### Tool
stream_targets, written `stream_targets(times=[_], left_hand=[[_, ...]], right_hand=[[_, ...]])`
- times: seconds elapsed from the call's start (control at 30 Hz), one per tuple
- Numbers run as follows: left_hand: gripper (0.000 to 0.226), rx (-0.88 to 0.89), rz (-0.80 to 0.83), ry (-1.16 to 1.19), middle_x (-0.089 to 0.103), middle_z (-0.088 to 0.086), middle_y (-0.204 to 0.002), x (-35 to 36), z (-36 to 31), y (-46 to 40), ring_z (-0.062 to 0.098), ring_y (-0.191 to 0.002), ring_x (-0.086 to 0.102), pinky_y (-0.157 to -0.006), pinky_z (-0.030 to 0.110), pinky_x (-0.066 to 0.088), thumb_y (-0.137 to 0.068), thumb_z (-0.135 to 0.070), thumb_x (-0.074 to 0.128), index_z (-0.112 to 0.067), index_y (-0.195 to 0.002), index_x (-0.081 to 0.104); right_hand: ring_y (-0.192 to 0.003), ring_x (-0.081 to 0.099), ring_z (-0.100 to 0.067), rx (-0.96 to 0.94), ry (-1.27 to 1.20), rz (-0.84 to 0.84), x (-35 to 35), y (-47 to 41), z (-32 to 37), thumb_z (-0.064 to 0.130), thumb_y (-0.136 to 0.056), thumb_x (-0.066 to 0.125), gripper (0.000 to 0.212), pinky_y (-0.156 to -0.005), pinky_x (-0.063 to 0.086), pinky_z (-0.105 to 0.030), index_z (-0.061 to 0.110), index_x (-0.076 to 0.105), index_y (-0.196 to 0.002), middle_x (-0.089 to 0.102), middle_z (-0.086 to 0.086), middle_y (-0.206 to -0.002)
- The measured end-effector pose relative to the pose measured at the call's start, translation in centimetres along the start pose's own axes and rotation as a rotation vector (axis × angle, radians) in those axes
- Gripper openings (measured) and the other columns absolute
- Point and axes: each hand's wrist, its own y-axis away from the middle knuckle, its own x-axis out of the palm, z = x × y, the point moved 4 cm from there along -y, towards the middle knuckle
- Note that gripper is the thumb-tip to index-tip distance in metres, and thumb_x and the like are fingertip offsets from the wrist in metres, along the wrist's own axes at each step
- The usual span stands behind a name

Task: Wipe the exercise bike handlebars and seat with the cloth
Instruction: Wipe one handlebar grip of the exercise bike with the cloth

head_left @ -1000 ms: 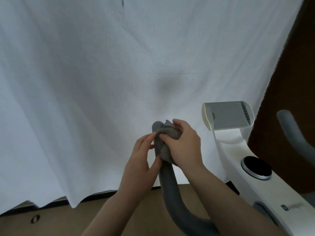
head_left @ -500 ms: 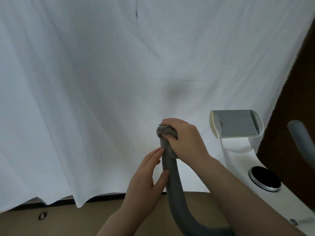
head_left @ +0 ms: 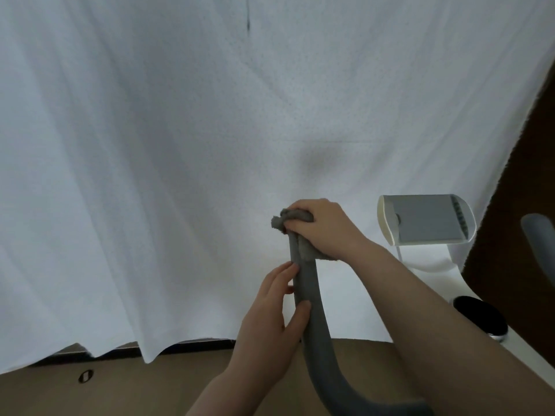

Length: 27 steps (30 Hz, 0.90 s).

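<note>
Gripping cloth (head_left: 295,225) round handlebar (head_left: 309,295) tip: right hand (head_left: 322,228); left hand (head_left: 270,319) pinching bar below. Risk: bunched cloth slipping off.

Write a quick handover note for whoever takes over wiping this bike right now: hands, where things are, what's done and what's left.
Right hand: grips the grey cloth, wrapped over the top end of the left handlebar.
Left hand: fingers and thumb pinch that bar lower down, steadying it.
The right handlebar shows at the frame's edge, untouched now. The seat is out of view.
Done: wiping is at the left bar's tip; how much of the bar is clean cannot be told.
Left: right handlebar, then seat.
</note>
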Motion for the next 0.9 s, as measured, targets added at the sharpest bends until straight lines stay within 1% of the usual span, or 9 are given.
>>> stream_targets(times=[0.1, 0.17, 0.3, 0.43, 0.53, 0.57, 0.63, 0.67, 0.9], left_hand=[[0.051, 0.000, 0.004, 0.002, 0.031, -0.032, -0.138, 0.0, 0.1, 0.1, -0.018, -0.113, 0.041, -0.082, -0.006, 0.035, -0.093, -0.034, 0.054, -0.046, -0.136, 0.029], [0.052, 0.011, 0.012, 0.000, 0.031, -0.032, -0.141, -0.2, 0.3, 0.1, -0.017, -0.114, 0.042, -0.083, -0.005, 0.035, -0.094, -0.034, 0.054, -0.044, -0.139, 0.030], [0.052, 0.010, 0.021, 0.016, 0.031, -0.032, -0.142, -0.1, 0.5, 0.1, -0.015, -0.116, 0.044, -0.089, -0.002, 0.037, -0.093, -0.038, 0.053, -0.046, -0.139, 0.029], [0.051, -0.027, 0.023, 0.026, 0.031, -0.032, -0.141, 0.1, 0.5, 0.1, -0.015, -0.115, 0.044, -0.085, -0.004, 0.036, -0.093, -0.038, 0.052, -0.047, -0.138, 0.029], [0.047, -0.043, 0.033, 0.042, 0.037, -0.037, -0.132, -0.3, 0.6, 0.5, -0.015, -0.112, 0.046, -0.083, -0.001, 0.040, -0.092, -0.039, 0.053, -0.054, -0.130, 0.030], [0.043, -0.051, 0.038, 0.033, 0.039, -0.040, -0.126, -0.5, 0.7, 0.7, -0.017, -0.110, 0.046, -0.085, 0.003, 0.043, -0.092, -0.040, 0.054, -0.058, -0.124, 0.031], [0.038, -0.047, 0.043, -0.004, 0.041, -0.043, -0.118, -0.8, 0.8, 1.0, -0.018, -0.108, 0.045, -0.090, 0.011, 0.045, -0.091, -0.042, 0.054, -0.061, -0.116, 0.032], [0.038, -0.042, 0.045, -0.013, 0.042, -0.042, -0.117, -0.9, 0.9, 1.0, -0.018, -0.107, 0.045, -0.091, 0.012, 0.045, -0.091, -0.043, 0.054, -0.060, -0.117, 0.032], [0.045, -0.017, 0.099, -0.001, 0.043, -0.038, -0.128, -1.1, 1.0, 1.8, -0.012, -0.109, 0.049, -0.090, 0.004, 0.039, -0.090, -0.042, 0.058, -0.051, -0.130, 0.039]], right_hand=[[-0.090, 0.070, -0.019, 0.223, -0.491, 0.099, 0.0, 0.0, -2.6, 0.028, -0.089, 0.065, 0.019, -0.083, 0.055, -0.036, 0.015, 0.073, -0.100, 0.074, -0.004, -0.093], [-0.095, 0.070, -0.024, 0.280, -0.685, 0.047, 0.8, 0.7, -3.7, 0.031, -0.088, 0.067, 0.024, -0.088, 0.055, -0.042, 0.015, 0.072, -0.105, 0.074, -0.007, -0.097], [-0.084, 0.063, 0.000, -0.032, -0.125, -0.143, 0.9, 0.8, -1.4, 0.026, -0.086, 0.068, 0.007, -0.073, 0.046, -0.008, 0.031, 0.070, -0.090, 0.070, 0.015, -0.087], [-0.083, 0.062, -0.012, -0.103, 0.188, 0.017, 1.2, -0.5, 1.1, 0.028, -0.086, 0.065, 0.011, -0.069, 0.045, -0.020, 0.022, 0.071, -0.093, 0.068, 0.007, -0.087], [-0.095, 0.058, -0.012, -0.329, 0.500, 0.074, 2.4, 0.8, 1.6, 0.024, -0.090, 0.058, 0.017, -0.098, 0.037, -0.026, 0.024, 0.069, -0.102, 0.066, 0.006, -0.096], [-0.095, 0.058, -0.011, -0.423, 0.580, 0.121, 2.9, 1.6, 1.5, 0.023, -0.091, 0.056, 0.019, -0.113, 0.023, -0.027, 0.024, 0.069, -0.103, 0.067, 0.006, -0.097], [-0.096, 0.060, -0.008, -0.505, 0.585, 0.151, 2.8, 2.8, 1.4, 0.020, -0.090, 0.057, 0.018, -0.118, -0.006, -0.023, 0.024, 0.070, -0.101, 0.069, 0.008, -0.096], [-0.097, 0.061, -0.007, -0.513, 0.534, 0.124, 2.6, 3.1, 1.3, 0.019, -0.088, 0.060, 0.017, -0.118, -0.009, -0.023, 0.023, 0.071, -0.100, 0.069, 0.008, -0.096], [-0.106, 0.062, -0.008, -0.500, 0.340, -0.002, 2.4, 4.0, 0.4, 0.009, -0.080, 0.069, 0.024, -0.121, 0.002, -0.028, 0.019, 0.071, -0.102, 0.071, 0.006, -0.102]])
